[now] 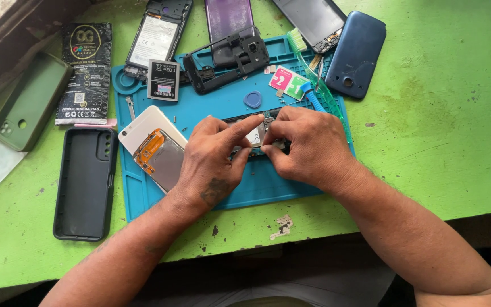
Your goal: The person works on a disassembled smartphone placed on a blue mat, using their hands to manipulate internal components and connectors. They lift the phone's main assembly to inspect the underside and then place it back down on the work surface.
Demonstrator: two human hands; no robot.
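Both my hands meet over a blue silicone work mat [268,187] on a green table. My left hand [214,162] and my right hand [305,145] pinch the same small opened phone body [255,136], dark with a pale inner part; most of it is hidden under my fingers. Just left of my left hand lies a white phone with its back off [154,145], showing an orange flex and a metal plate. A round blue pick [252,99] lies on the mat just beyond my fingers.
On the mat's far side lie a black phone frame [228,59], a small battery [163,79], a pink-and-green wipe packet [287,82] and a green brush [313,74]. A black case [83,182], a green case [29,102], a black packet [85,74] and a blue back cover [356,54] lie around it.
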